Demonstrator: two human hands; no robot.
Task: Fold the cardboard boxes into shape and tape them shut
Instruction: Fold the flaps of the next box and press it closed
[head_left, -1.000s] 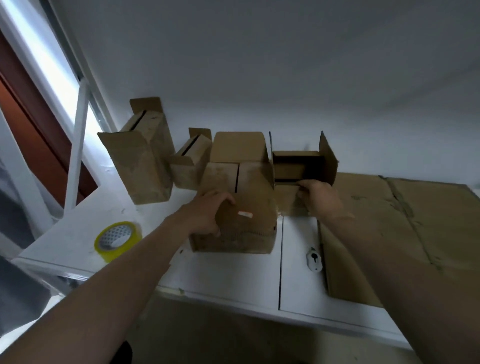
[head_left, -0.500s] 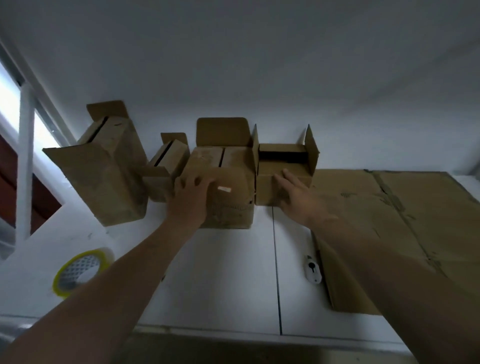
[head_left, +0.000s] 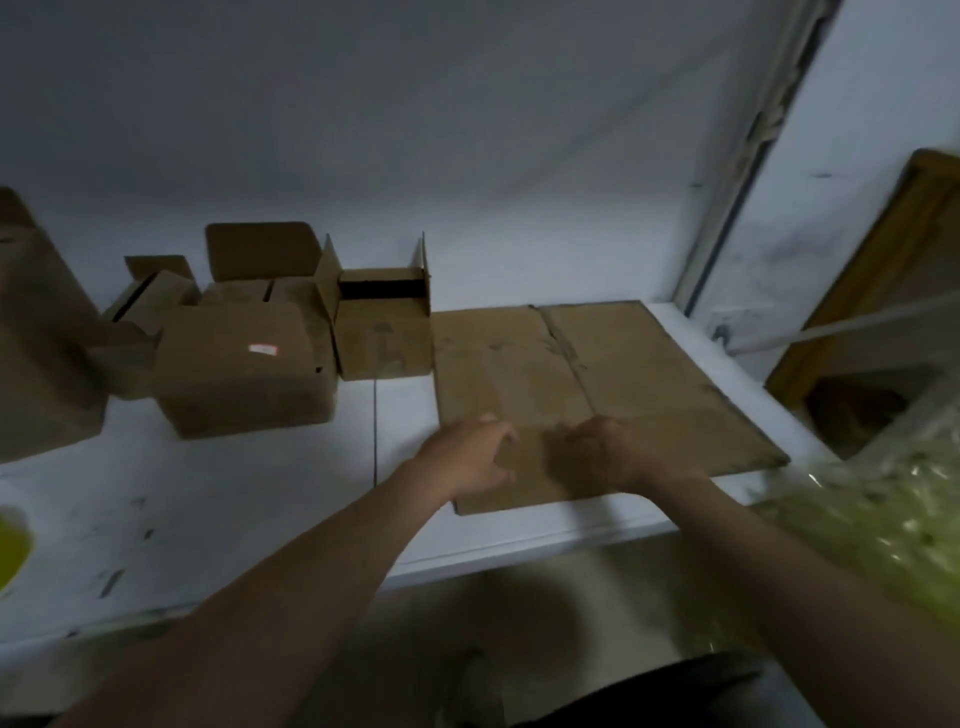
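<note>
1. A flattened cardboard box (head_left: 597, 364) lies flat on the white counter (head_left: 208, 493), its near edge close to the counter's front rim
2. The left grip (head_left: 467, 457) rests on the near left corner of the flattened cardboard box, fingers bent down onto it; blur hides whether it pinches the card
3. The right grip (head_left: 608, 454) sits just beside it on the same near edge, fingers curled, knuckles up; whether it clamps the card I cannot tell
4. An open-topped box (head_left: 382, 340) stands just beside the flattened box's far left edge, and a closed box (head_left: 244, 374) with a white label stands farther left

no legible txt, box label (head_left: 262, 349) — blurred
</note>
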